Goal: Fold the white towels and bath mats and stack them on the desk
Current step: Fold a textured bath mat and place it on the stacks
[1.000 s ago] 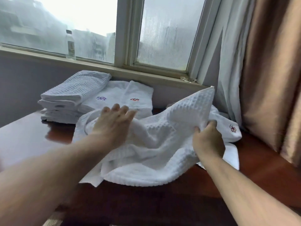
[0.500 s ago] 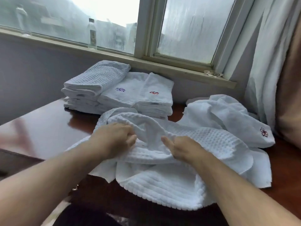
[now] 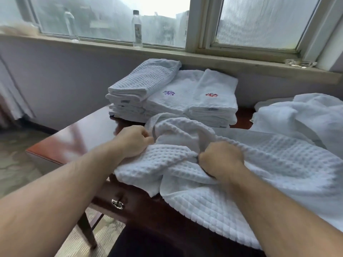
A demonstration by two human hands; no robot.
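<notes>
Glossy red-brown wooden bench (image 3: 83,138), metal drawer pull (image 3: 117,204) at front. Person's left hand (image 3: 132,140), fingers curled, gripping a fold of rumpled white waffle-weave bath mat (image 3: 269,173) draped over the near bench edge. Behind, folded white towels (image 3: 167,97) stacked by the wall. Person's right hand (image 3: 220,160), fisted in the same mat. Far right, loose white towel heap (image 3: 306,115).

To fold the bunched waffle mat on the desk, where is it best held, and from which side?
Likely the near hem of the waffle mat, from the person's side: it hangs free over the desk front, a fairly straight run. The left hand and right hand grip bunched cloth mid-mat, giving no fold line.
</notes>
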